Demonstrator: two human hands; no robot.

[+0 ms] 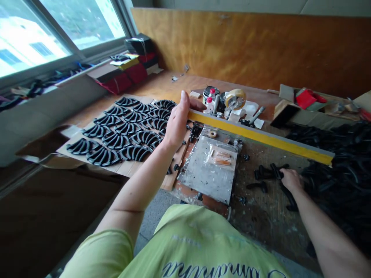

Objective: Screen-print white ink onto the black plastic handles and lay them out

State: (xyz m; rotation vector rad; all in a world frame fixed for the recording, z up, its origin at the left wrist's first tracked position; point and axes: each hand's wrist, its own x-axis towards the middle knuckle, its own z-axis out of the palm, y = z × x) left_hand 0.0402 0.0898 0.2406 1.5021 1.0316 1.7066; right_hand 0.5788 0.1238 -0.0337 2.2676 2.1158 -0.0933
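Note:
My left hand [177, 122] is closed on the near end of a long, straight bar [257, 134], with a yellow side and a grey top edge. The bar slants across the bench to the right. Below it lies a grey metal plate [199, 166] bearing a small clear bag [222, 157] with orange-brown pieces. My right hand [291, 180] is closed at some black curved pieces [268, 172] on the bench, with its fingers partly hidden. One long black piece [290, 197] hangs below the fingers. Left of my left arm, rows of black curved pieces [127, 127] cover a cardboard sheet.
A large heap of black pieces [344, 170] fills the right side. Behind the bar stand red-capped bottles [209, 103] and a tape roll [235, 99]. Open cardboard boxes [311, 116] sit at the back right. A tall wooden board [249, 50] closes off the rear.

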